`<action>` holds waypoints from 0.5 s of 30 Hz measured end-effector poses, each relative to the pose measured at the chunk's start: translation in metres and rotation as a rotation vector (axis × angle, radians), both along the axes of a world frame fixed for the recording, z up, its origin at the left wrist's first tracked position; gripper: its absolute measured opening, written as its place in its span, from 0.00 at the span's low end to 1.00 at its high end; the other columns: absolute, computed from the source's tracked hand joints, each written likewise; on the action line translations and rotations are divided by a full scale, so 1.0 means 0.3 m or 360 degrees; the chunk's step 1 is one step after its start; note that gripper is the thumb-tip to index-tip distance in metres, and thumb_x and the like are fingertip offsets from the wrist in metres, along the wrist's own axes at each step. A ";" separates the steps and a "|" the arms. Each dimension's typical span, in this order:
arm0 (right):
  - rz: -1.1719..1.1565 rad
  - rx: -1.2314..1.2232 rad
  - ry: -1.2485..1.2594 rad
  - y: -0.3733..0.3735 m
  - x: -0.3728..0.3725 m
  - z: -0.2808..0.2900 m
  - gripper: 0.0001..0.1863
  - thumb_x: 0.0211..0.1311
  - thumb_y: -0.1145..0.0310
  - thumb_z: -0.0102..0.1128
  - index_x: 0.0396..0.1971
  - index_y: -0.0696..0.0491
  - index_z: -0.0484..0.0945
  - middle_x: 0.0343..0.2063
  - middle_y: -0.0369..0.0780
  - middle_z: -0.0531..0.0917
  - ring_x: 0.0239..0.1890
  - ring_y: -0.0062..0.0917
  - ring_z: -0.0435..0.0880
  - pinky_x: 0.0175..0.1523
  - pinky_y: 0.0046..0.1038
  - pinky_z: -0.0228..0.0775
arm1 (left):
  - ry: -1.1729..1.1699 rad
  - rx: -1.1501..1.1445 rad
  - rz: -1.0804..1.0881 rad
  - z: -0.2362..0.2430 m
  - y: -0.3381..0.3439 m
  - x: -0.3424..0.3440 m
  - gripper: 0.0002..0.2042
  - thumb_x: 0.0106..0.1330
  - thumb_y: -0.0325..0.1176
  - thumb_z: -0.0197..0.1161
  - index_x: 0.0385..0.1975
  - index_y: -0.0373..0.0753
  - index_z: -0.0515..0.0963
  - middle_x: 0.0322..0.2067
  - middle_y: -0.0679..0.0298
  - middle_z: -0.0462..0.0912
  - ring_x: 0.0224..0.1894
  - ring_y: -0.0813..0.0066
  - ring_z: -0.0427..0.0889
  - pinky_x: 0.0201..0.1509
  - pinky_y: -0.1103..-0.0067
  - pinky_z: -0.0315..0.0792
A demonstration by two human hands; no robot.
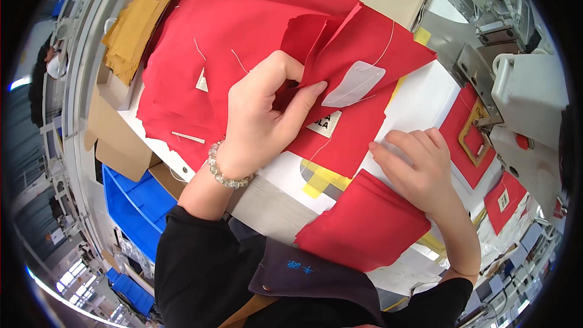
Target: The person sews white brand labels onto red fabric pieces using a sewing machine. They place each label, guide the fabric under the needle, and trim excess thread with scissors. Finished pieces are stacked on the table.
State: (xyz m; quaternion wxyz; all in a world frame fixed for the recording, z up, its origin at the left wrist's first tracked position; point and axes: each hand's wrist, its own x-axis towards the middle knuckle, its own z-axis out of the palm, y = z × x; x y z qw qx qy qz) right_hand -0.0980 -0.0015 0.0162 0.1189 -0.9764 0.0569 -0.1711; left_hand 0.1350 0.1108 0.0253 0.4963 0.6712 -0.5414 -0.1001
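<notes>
A white work surface (420, 102) fills the middle of a workshop. Over it, the left hand (264, 112), a beaded bracelet (214, 161) at its wrist, pinches a fold of a red fabric piece (378, 37) between thumb and forefinger. A pale patch (355, 83) lies on that piece, right of the fingertips, and a printed label (323, 123) shows below them. The right hand (419, 164) is palm down, fingers loosely bent and slightly apart; whether its fingertips touch the surface I cannot tell. Just beside it, a folded red cloth (367, 225) lies near the person's body. Yellow tape (322, 181) shows between the two hands. Farther left spreads a heap of red fabric (176, 79), then yellow-brown pieces (138, 30) in a box and a blue bin (136, 206). At right, a brass-coloured frame (466, 136) rests on red cloth beside a pale machine (528, 88).
</notes>
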 end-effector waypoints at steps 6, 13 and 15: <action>-0.0024 -0.0038 0.0085 0.004 -0.005 0.020 0.15 0.44 0.70 0.62 0.37 0.48 0.84 0.35 0.33 0.77 0.29 0.22 0.72 0.34 0.26 0.59 | 0.0002 -0.0041 -0.0006 -0.012 -0.002 0.021 0.09 0.56 0.21 0.69 0.28 0.36 0.73 0.23 0.64 0.75 0.22 0.75 0.73 0.25 0.82 0.68; 0.0018 -0.0105 0.0121 0.004 0.010 0.045 0.16 0.44 0.70 0.60 0.38 0.50 0.84 0.37 0.35 0.78 0.30 0.22 0.73 0.36 0.26 0.61 | 0.0032 0.0028 0.0038 -0.025 -0.009 0.035 0.11 0.58 0.22 0.69 0.27 0.36 0.70 0.22 0.71 0.71 0.25 0.85 0.64 0.28 0.86 0.61; 0.0081 -0.0137 0.0104 0.003 0.028 0.052 0.16 0.45 0.71 0.60 0.38 0.51 0.83 0.39 0.35 0.79 0.33 0.23 0.76 0.38 0.26 0.65 | 0.0067 0.0088 0.0046 -0.018 -0.007 0.036 0.11 0.58 0.22 0.69 0.27 0.36 0.70 0.22 0.71 0.71 0.25 0.85 0.65 0.28 0.86 0.61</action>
